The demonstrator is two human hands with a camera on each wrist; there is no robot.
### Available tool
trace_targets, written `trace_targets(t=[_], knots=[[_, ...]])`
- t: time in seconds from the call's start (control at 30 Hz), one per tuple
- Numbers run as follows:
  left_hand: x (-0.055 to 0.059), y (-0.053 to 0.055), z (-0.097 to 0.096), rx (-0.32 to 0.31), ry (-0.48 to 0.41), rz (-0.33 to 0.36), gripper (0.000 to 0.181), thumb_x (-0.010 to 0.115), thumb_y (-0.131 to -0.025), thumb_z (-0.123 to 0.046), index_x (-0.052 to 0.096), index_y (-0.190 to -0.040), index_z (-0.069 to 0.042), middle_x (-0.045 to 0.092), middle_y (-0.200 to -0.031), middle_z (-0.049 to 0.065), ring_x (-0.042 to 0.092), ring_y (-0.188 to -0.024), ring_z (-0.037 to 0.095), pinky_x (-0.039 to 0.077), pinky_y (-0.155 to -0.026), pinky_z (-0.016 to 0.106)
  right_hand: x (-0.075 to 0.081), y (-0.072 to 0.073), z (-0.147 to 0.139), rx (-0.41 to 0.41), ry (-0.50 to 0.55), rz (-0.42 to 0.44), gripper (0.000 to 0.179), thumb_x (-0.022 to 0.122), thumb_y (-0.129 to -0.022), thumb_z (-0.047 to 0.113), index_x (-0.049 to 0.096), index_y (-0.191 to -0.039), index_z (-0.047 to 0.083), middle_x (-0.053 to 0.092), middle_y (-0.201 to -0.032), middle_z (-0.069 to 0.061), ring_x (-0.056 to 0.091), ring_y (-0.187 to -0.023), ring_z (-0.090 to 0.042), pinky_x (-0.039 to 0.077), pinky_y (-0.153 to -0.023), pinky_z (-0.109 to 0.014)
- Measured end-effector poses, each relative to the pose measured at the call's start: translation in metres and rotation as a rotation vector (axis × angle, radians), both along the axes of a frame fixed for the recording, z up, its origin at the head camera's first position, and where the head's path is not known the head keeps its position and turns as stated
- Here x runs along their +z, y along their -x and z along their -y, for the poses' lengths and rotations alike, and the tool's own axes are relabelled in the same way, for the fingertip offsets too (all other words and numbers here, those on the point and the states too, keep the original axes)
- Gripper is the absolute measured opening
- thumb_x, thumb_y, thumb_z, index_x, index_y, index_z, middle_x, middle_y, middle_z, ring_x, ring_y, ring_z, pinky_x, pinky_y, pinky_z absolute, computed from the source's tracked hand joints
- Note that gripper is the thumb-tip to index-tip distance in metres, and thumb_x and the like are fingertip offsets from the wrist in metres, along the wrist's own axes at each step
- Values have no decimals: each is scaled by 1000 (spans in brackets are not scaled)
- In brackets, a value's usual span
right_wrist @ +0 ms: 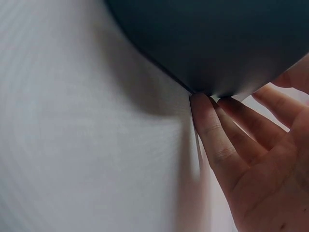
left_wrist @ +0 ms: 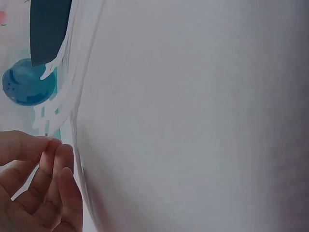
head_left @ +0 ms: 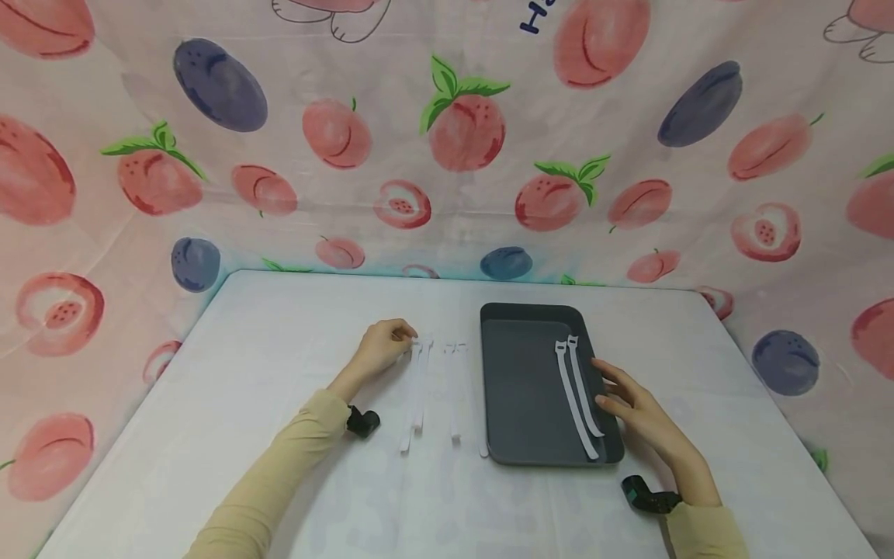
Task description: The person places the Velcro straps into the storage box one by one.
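Observation:
Near the middle of the table, my left hand [head_left: 384, 347] pinches the slotted head end of a white cable strap [head_left: 417, 388] between thumb and fingertips. The left wrist view shows that pinch, with the strap heads [left_wrist: 43, 116] just beyond the fingers. Another white cable strap [head_left: 455, 435] lies to the right, faint against the white table. Two more white cable straps [head_left: 577, 404] lie side by side in the dark grey tray [head_left: 517, 380], slotted heads at the far end. My right hand [head_left: 642, 415] touches the tray's right side, fingers nearly straight, fingertips at its lower edge [right_wrist: 193, 87].
A white cloth covers the table [head_left: 328, 497]. One strap end [head_left: 483, 450] shows beside the tray's left edge. A fruit-print curtain [head_left: 447, 210] hangs behind and at both sides. Dark cameras [head_left: 363, 421] sit on both wrists.

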State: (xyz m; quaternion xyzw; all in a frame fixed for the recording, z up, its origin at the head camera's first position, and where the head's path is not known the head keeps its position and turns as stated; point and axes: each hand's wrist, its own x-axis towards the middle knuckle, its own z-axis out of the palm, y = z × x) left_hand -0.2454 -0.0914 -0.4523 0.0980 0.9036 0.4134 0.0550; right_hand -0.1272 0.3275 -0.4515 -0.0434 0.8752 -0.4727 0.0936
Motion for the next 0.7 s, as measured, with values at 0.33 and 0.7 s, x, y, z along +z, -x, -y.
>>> trace_targets(t=[0.33,0.7], knots=[[-1,-1,1,19,-20,1,14,62,-86,-7,71,-96,-6,69,-89,11,60,-73,16,45,-60,23,-1,1,0,-1,-4,-1,66,56,-97,28,23,-153,19,25,-155,-26,31,-136,-53,28,-100,-74],[2,-6,4,31,-49,5,14,61,-86,-6,71,-97,-6,69,-88,11,60,-70,15,45,-58,23,-2,1,-1,13,28,-9,65,55,-97,24,23,-153,17,27,-154,-25,35,-134,-52,31,-100,-71]])
